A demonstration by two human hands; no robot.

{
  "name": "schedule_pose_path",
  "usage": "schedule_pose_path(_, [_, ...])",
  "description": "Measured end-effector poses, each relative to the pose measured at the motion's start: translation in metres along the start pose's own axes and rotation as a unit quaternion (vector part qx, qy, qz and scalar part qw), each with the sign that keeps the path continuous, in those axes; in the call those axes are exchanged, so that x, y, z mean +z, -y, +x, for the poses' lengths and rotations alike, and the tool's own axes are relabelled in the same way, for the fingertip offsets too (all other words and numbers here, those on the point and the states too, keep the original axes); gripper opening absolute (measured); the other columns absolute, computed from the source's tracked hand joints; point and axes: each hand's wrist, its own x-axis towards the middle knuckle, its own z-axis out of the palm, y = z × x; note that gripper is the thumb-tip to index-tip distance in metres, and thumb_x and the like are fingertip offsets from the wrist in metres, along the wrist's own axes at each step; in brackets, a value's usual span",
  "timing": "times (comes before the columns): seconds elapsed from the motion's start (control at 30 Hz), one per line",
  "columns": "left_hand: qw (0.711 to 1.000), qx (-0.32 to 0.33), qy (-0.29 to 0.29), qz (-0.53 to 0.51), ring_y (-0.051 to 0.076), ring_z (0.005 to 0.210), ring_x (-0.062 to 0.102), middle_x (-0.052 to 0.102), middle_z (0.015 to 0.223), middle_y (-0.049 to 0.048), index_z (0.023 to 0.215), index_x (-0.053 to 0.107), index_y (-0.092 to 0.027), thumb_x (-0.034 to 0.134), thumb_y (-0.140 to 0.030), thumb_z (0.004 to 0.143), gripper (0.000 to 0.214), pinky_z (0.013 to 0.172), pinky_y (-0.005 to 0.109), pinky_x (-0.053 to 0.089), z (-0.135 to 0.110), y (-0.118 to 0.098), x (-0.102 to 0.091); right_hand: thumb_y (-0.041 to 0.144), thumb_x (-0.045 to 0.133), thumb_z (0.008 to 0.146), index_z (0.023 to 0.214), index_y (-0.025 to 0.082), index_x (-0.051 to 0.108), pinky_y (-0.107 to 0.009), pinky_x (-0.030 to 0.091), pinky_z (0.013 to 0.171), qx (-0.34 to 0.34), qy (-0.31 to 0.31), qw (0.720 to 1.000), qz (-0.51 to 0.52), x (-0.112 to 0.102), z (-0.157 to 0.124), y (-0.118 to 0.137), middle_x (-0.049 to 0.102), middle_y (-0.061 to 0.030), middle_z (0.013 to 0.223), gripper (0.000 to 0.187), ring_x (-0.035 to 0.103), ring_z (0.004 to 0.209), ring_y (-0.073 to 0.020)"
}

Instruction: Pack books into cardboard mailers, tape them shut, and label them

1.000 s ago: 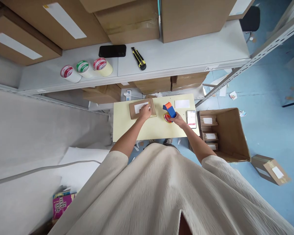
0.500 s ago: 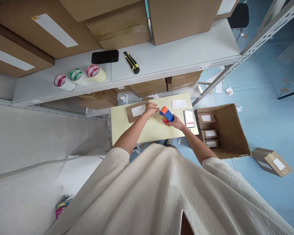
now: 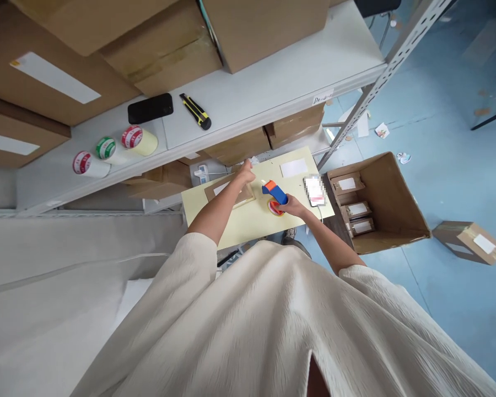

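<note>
My right hand (image 3: 291,206) grips a tape dispenser (image 3: 276,193) with a blue body and orange top. A roll of tape (image 3: 275,207) sits at its lower end, above the pale yellow tabletop (image 3: 235,227). My left hand (image 3: 243,173) is at the far right edge of a flat brown carton (image 3: 244,195), its visible fingers apart and seemingly holding nothing. The forearm covers much of the carton and part of its white label. The dispenser is just right of the carton, apart from my left hand.
A white paper (image 3: 294,167) and a lit phone (image 3: 314,190) lie on the table's right side. Beside it stands an open box (image 3: 397,204) holding several small cartons. The shelf above carries tape rolls (image 3: 133,138), a black phone (image 3: 150,108) and a utility knife (image 3: 195,112).
My left hand has moved away from the dispenser, up and left to the carton's far edge. The right hand keeps the dispenser, now slightly lower. The camera view has shifted and turned.
</note>
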Motion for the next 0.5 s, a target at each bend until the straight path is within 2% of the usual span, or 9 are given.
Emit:
schedule_pose_path(0.13, [0.998, 0.007, 0.020, 0.054, 0.036, 0.132, 0.076, 0.081, 0.139, 0.0106, 0.130, 0.075, -0.025, 0.092, -0.005, 0.073, 0.063, 0.115, 0.044, 0.060, 0.014, 0.004, -0.004, 0.029, 0.097, 0.070, 0.092, 0.024, 0.070, -0.033, 0.054, 0.070, 0.061, 0.019, 0.996, 0.058, 0.015, -0.006, -0.019, 0.074, -0.0006, 0.083, 0.035, 0.069, 0.082, -0.0221])
schedule_pose_path(0.3, [0.976, 0.046, 0.071, 0.200, 0.040, 0.151, 0.072, 0.081, 0.155, 0.0144, 0.145, 0.080, -0.029, 0.092, -0.016, 0.082, 0.065, 0.124, 0.050, 0.058, 0.029, -0.001, 0.007, 0.029, 0.097, 0.070, 0.093, 0.023, 0.074, -0.033, 0.054, 0.074, 0.123, 0.040, 0.984, 0.118, 0.045, 0.002, -0.030, 0.075, -0.0007, 0.083, 0.033, 0.070, 0.086, -0.0230])
schedule_pose_path(0.4, [0.953, 0.048, 0.123, 0.272, 0.043, 0.149, 0.074, 0.080, 0.156, 0.0229, 0.146, 0.082, -0.021, 0.091, -0.017, 0.087, 0.060, 0.121, 0.050, 0.059, 0.036, -0.007, 0.015, 0.030, 0.096, 0.071, 0.093, 0.023, 0.075, -0.033, 0.053, 0.076, 0.137, 0.054, 0.980, 0.136, 0.058, 0.008, -0.034, 0.073, -0.0005, 0.083, 0.031, 0.068, 0.086, -0.0226])
schedule_pose_path(0.5, [0.934, 0.053, 0.149, 0.321, 0.047, 0.149, 0.073, 0.078, 0.154, 0.0305, 0.142, 0.083, -0.013, 0.087, -0.017, 0.089, 0.053, 0.119, 0.053, 0.059, 0.041, -0.011, 0.024, 0.029, 0.094, 0.074, 0.088, 0.022, 0.072, -0.033, 0.048, 0.073, 0.141, 0.062, 0.978, 0.139, 0.065, 0.009, -0.034, 0.069, 0.0011, 0.080, 0.027, 0.063, 0.082, -0.0203])
